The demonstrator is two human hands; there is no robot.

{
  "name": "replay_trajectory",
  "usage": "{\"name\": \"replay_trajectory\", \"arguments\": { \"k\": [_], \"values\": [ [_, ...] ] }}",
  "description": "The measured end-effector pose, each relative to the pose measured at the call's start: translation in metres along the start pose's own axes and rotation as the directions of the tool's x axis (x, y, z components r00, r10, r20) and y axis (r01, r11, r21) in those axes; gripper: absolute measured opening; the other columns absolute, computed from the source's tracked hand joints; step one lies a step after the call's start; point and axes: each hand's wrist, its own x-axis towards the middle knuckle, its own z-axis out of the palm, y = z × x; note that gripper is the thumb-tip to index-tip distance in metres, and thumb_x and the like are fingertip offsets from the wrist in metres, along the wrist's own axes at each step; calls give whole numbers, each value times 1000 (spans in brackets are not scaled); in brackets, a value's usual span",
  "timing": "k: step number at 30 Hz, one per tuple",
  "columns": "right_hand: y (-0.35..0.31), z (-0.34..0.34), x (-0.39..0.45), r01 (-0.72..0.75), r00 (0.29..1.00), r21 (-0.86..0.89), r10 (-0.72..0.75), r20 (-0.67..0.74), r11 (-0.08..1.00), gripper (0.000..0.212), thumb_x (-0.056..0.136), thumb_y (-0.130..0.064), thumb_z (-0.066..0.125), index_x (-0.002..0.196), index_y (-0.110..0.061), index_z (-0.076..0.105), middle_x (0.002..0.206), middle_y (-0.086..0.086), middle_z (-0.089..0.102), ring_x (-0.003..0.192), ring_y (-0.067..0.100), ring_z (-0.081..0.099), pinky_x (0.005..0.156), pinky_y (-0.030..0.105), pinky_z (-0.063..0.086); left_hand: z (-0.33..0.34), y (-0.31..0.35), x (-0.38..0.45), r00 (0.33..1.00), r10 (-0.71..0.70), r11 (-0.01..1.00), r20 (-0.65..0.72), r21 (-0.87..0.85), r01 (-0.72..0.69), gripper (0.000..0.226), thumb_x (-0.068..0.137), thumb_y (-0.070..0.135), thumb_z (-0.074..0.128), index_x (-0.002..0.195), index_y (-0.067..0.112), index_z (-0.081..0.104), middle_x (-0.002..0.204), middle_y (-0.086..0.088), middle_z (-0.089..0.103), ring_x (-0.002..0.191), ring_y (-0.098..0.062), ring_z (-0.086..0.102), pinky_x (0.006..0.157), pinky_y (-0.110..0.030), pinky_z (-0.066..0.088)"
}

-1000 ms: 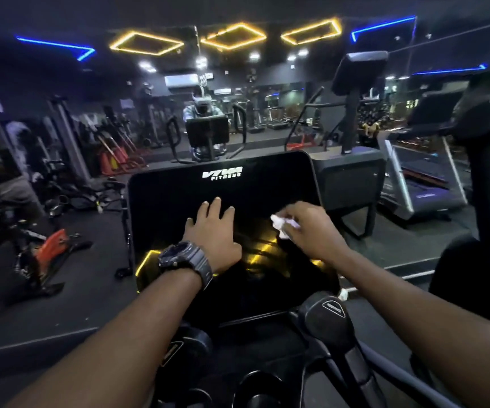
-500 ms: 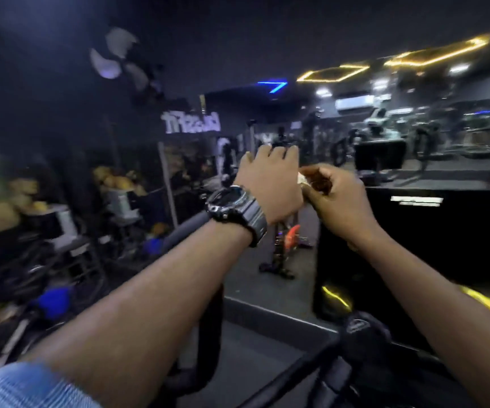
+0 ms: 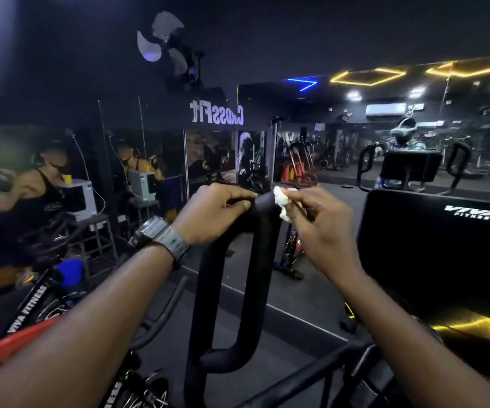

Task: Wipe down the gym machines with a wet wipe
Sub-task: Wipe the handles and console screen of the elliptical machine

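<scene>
A black looped handlebar [image 3: 255, 260] of the gym machine rises in the middle of the view. My left hand [image 3: 211, 213], with a grey watch on its wrist, grips the top of the loop on its left side. My right hand [image 3: 317, 222] pinches a crumpled white wet wipe [image 3: 282, 201] and holds it against the top right of the handlebar. The machine's black console screen [image 3: 432, 248] with white lettering stands to the right of my right hand.
A mirror wall [image 3: 311, 148] ahead reflects other machines, ceiling lights and a person in a headset. Exercise bikes [image 3: 46, 295] stand close at the lower left. A wall fan [image 3: 167, 45] hangs above. Dark floor [image 3: 290, 293] lies past the handlebar.
My view has swung left from the console screen. Both hands left the screen, rose in the air, and now sit on the handlebar, left gripping it, right holding the wipe on it.
</scene>
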Motion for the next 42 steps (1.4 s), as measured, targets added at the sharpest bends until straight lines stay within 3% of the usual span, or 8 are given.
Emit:
{"name": "replay_trajectory", "arguments": {
  "k": [8,12,17,27,29,35,40,42],
  "values": [
    [-13,19,25,-251,963,138,261,-64,958,21,89,-13,67,106,-21,75,97,-14,72,91,2,66,81,21,53,15,-7,6,992,95,987,-87,-124,-105,25,96,22,59,119,25,70,105,8,74,88,-7,71,77,-11,53],
    [-27,13,-19,-211,965,90,222,-143,973,21,88,-16,69,106,-28,72,94,-10,71,86,3,65,74,16,50,20,2,11,975,190,962,-112,-177,-207,28,96,20,59,122,19,68,117,7,71,105,-3,65,96,-27,51],
    [-15,18,28,-303,945,155,317,-76,940,19,88,-17,69,104,-25,76,97,-13,74,91,-2,66,84,27,55,28,2,10,971,191,937,-145,-269,-224,28,96,17,59,122,21,68,108,13,71,98,2,66,89,-22,53],
    [-23,22,12,-96,971,-81,75,-228,992,27,84,-3,66,106,-16,75,97,-3,69,89,5,64,81,25,53,32,-1,5,974,181,905,-140,-364,-220,30,97,15,57,120,32,64,98,2,72,85,-12,68,74,-10,51],
    [-22,27,5,-17,974,-198,-29,-226,980,25,87,-2,64,108,-14,73,91,2,64,84,11,60,75,26,51,29,-6,7,980,171,895,-104,-400,-199,29,98,10,55,121,23,67,107,3,71,96,-10,66,85,-14,53],
    [-21,24,-44,384,920,-509,-363,145,770,24,93,-5,61,115,-6,70,85,9,60,77,25,53,65,35,50,22,-26,7,973,216,900,-85,-368,-232,30,96,8,57,122,15,69,115,6,71,109,-5,64,101,-37,49],
    [-26,33,-25,383,922,-576,-340,187,722,25,89,-4,61,113,-8,69,86,9,54,78,26,50,64,35,47,33,-31,2,960,178,888,-217,-385,-252,25,93,10,62,116,13,72,111,4,73,102,-1,67,94,-23,52],
    [-18,33,-76,347,926,-511,-202,319,786,16,94,-19,59,102,-29,69,85,-6,55,77,16,54,66,36,50,37,-34,0,954,177,898,-240,-358,-256,27,94,10,60,119,13,70,115,3,71,104,-1,65,95,-17,49]
  ]
}}
